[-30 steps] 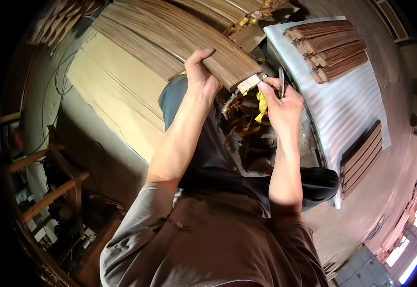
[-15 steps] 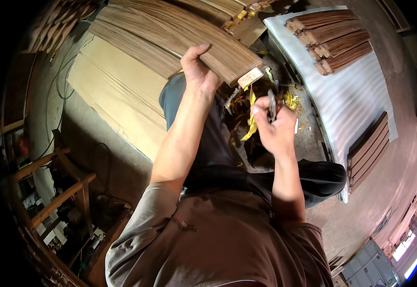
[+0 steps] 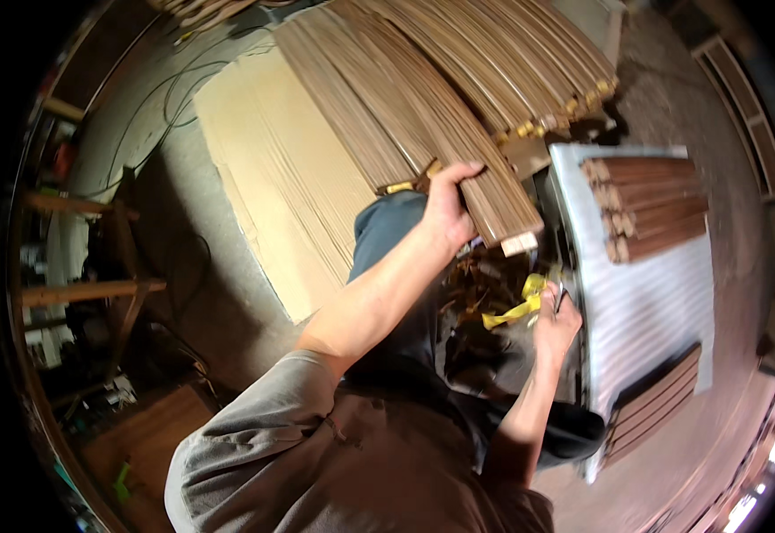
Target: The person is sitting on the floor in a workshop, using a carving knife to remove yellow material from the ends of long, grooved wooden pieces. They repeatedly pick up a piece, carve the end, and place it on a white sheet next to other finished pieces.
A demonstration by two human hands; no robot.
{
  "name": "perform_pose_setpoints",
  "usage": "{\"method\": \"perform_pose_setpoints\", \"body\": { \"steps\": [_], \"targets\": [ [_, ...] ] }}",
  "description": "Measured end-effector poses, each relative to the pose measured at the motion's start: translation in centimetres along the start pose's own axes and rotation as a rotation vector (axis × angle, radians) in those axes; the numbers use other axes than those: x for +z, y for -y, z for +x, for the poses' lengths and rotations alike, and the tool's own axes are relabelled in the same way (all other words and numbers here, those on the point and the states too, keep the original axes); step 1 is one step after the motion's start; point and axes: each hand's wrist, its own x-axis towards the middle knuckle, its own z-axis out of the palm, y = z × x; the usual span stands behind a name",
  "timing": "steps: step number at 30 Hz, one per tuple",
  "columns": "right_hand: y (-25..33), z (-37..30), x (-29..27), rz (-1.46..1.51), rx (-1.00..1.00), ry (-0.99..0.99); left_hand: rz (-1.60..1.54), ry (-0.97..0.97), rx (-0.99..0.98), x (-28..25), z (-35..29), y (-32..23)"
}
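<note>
Over the last second our right hand (image 3: 558, 320) has come away from the board's end: it was touching there, then dropped below it, and now sits near but apart, beside the edge of the white foam sheet (image 3: 641, 302). Its fingers are closed around a dark, slim hand tool (image 3: 562, 295), whose exact kind we cannot make out, and a yellow tape strip (image 3: 514, 314) trails leftward from the fingertips; whether it is pinched or only clinging, we cannot tell. Our left hand (image 3: 450, 211) has kept its hold on the brown wood-grain board (image 3: 490, 202), thumb over the top face, the rest of the grip hidden by the edge. That board lies over the grey-brown pieces at our left, its near end jutting past our bent knee above the scattered scraps (image 3: 481, 289). Its pale tenon (image 3: 520, 243) shows no yellow on the face we can see, where a yellow fringe hung half a second ago; the underside is out of sight. We judge this end largely stripped, with the tape now separate from the wood, unlike the stacked boards (image 3: 530, 71) beyond, whose ends carry yellow.
</note>
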Motion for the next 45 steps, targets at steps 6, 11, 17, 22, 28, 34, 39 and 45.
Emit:
{"method": "perform_pose_setpoints", "body": {
  "steps": [6, 11, 17, 22, 28, 34, 39, 45],
  "targets": [
    [6.2, 4.2, 1.5, 0.550, 0.227, 0.104, 0.048, -0.100, 0.027, 0.8, -1.3, -0.1],
    [8.8, 5.9, 4.7, 0.492, 0.294, 0.296, 0.201, 0.021, 0.087, -0.3, -1.4, -0.5],
    [7.4, 6.0, 5.5, 1.072, 0.525, 0.357, 0.103, 0.011, 0.151, 0.9, -0.8, -1.4],
    [6.8, 3.1, 2.4, 1.156, 0.560, 0.201, -0.002, 0.140, 0.322, 1.1, -0.6, -2.5],
    [-5.3, -3.8, -7.4, 1.398, 0.487, 0.626, -0.032, 0.196, 0.339, 1.3, 0.0, -4.5],
    [-10.5, -7.2, -16.3, 0.523, 0.396, 0.065, 0.165, 0.111, 0.304, 1.1, -1.7, -2.7],
    [-1.3, -3.1, -18.2, 0.500, -0.119, -0.376, 0.445, 0.108, 0.169, 0.7, -2.9, 0.1],
    [10.5, 0.3, -6.9, 0.484, -0.501, -0.181, 0.548, 0.036, 0.038, 0.6, -2.6, 2.6]
  ]
}}
